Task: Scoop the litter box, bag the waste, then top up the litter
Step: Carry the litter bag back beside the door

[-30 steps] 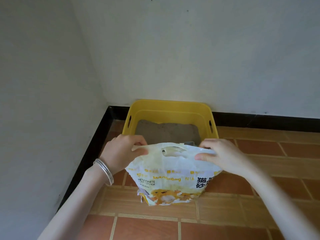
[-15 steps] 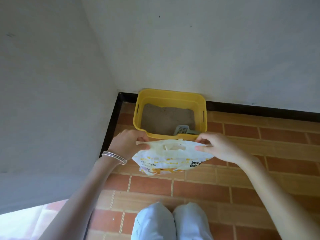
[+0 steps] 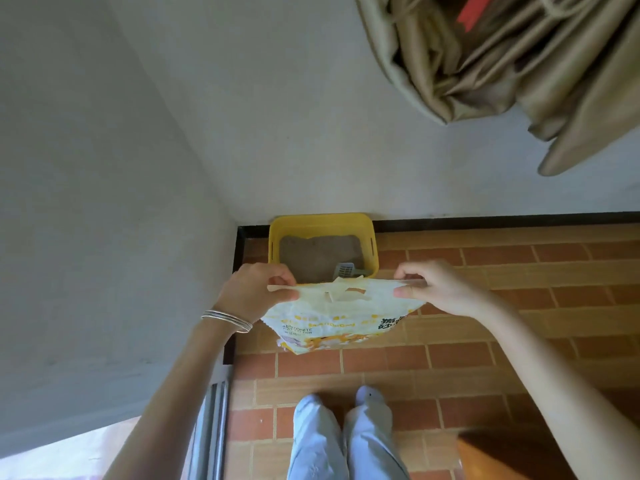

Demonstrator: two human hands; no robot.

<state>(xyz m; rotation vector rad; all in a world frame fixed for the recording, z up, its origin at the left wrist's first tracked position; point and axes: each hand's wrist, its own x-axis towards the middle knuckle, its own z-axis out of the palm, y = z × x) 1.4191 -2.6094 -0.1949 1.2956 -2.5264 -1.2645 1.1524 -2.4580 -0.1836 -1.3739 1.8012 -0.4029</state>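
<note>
The left hand [image 3: 254,292] and the right hand [image 3: 434,289] held a bag of bentonite cat litter [image 3: 337,317] up off the floor, one at each top corner. The left grip was pinched on the bag's top left corner, thumb over the near face and fingers curled behind; the right grip was pinched on the top right corner in the same way, thumb and forefinger pressing the edge between them. The bag hung roughly level between the two hands, its top edge pulled taut, with a cut-out carry handle showing in the middle of that edge (white and yellow print, a cartoon figure near the bottom).

Thin silver bangles [image 3: 227,319] circled the left wrist.

Just beyond the bag, on the far side, a yellow litter box [image 3: 322,221] sat on the tiled floor [image 3: 519,271], pushed into the corner where the two white walls met. Grey-brown litter [image 3: 311,254] filled its bottom, and a pale grey scoop [image 3: 346,270] lay in it toward the near right corner. The bag's top edge overlapped the near rim of the box in the view.

Near the bottom, the person's pale trouser legs [image 3: 341,441] pointed toward the box. A bundle of olive curtain fabric [image 3: 502,57] hung at the upper right.
</note>
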